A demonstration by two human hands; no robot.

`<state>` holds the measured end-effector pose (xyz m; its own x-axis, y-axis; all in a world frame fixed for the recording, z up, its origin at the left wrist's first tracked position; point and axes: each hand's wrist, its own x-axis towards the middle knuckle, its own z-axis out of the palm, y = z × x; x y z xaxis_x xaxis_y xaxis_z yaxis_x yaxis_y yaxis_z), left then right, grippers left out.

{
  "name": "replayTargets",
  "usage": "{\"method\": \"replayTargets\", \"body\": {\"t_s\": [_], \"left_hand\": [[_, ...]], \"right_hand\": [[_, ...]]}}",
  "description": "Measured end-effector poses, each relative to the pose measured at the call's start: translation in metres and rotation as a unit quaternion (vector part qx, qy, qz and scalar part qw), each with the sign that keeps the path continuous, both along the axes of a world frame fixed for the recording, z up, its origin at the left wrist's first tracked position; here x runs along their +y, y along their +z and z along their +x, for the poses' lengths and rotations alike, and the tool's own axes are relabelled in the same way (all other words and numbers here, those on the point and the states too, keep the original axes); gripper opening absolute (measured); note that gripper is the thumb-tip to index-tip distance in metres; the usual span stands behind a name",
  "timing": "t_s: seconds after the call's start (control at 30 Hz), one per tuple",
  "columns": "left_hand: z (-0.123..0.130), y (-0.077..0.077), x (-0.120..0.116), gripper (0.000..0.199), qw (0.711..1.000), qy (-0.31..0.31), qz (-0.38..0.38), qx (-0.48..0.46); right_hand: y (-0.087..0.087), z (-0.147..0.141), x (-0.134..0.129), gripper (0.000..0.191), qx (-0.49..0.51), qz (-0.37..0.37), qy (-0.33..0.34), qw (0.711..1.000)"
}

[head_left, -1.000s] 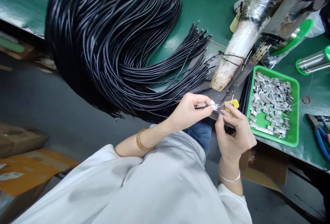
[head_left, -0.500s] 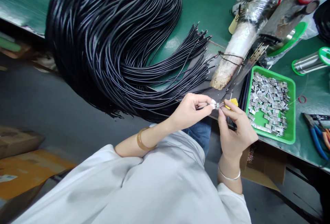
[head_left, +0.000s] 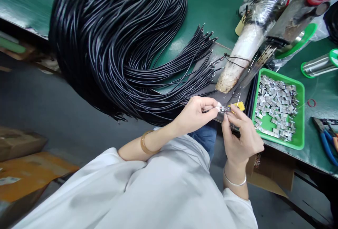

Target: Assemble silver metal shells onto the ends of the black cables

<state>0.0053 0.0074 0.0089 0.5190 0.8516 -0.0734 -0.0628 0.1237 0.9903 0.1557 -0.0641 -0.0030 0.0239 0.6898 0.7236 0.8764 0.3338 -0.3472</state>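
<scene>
A small metal connector [head_left: 225,109] (partly covered by fingertips) is between black cables [head_left: 124,49] on the left and a green tray [head_left: 301,116] on the right; the left hand [head_left: 192,115] clamps one end, the right hand [head_left: 243,135] pinches the other.

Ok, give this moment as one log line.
left hand, right hand: pinching small metal piece between them | green tray: loose metal bits inside | black cables: heaped on green table
</scene>
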Motion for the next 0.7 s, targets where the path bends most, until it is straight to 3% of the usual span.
{"method": "replayTargets", "body": {"t_s": [0.43, 0.7], "left_hand": [[0.0026, -0.0017, 0.0006, 0.021, 1.000, 0.019, 0.005, -0.021], [-0.0014, -0.0033, -0.0015, 0.021, 1.000, -0.005, 0.001, 0.006]], "right_hand": [[0.0039, -0.0022, 0.0061, 0.017, 0.026, -0.003, -0.018, 1.000], [0.0032, -0.0003, -0.0027, 0.022, -0.001, -0.007, 0.001, 1.000]]}}
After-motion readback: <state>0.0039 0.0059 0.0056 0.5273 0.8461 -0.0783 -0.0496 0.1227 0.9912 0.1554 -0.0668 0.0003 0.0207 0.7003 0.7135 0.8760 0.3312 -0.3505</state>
